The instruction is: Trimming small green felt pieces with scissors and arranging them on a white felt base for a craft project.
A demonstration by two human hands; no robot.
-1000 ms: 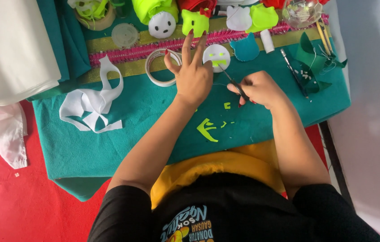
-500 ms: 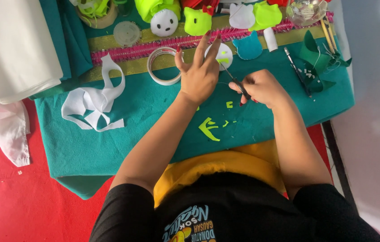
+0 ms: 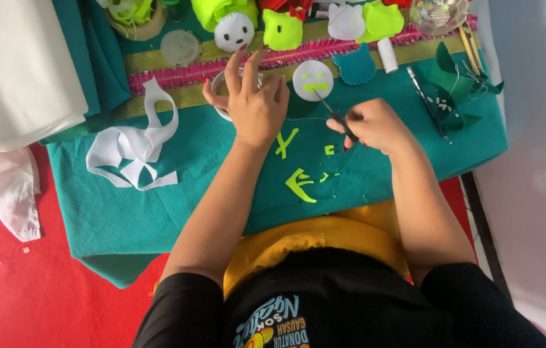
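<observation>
My left hand point(image 3: 253, 106) lies flat on the teal felt cloth point(image 3: 157, 200) with its fingers spread, partly covering a clear tape ring point(image 3: 217, 96). My right hand point(image 3: 375, 125) grips a thin dark tool point(image 3: 331, 111), whose tip touches a white felt circle point(image 3: 313, 78) with neon green bits on it. A neon green strip point(image 3: 285, 142) lies just below my left wrist. Between my forearms sits a neon green cutout point(image 3: 301, 185) with small green snippets beside it.
White felt offcuts point(image 3: 132, 151) lie at the left, beside a roll of white fabric point(image 3: 15, 64). Along the back run a pink fringe trim point(image 3: 176, 74), felt faces, a teal felt shape point(image 3: 357, 67) and a glass bowl point(image 3: 437, 13). At the right lies a metal tool point(image 3: 424, 96).
My left hand has slid left onto the tape ring, uncovering the neon green strip. The tool's tip now rests on the white felt circle.
</observation>
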